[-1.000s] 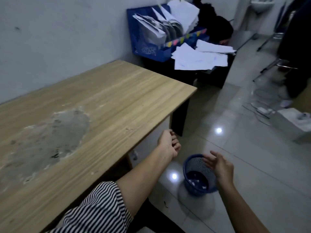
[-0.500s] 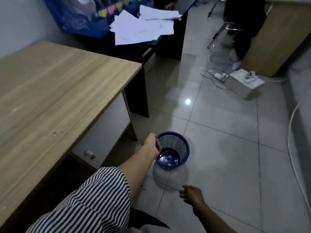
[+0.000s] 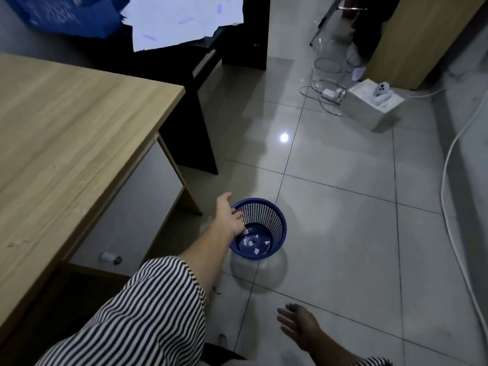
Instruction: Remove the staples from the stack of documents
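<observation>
Left hand (image 3: 229,215) over blue wastebasket (image 3: 274,228) rim, fingers spread, empty; right hand (image 3: 297,326) relaxed, empty; release staples squarely above the opening.

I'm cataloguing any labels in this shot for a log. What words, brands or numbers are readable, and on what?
No text can be read.
Loose papers: only faint purple marks, too blurred to read.
Blue crate: pale print, too blurred to read.
Blue wastebasket: no label visible.
Wooden desk: no writing visible.

Blk/wht striped sleeve (image 3: 148,307), short, bare forearms, no gloves
</observation>
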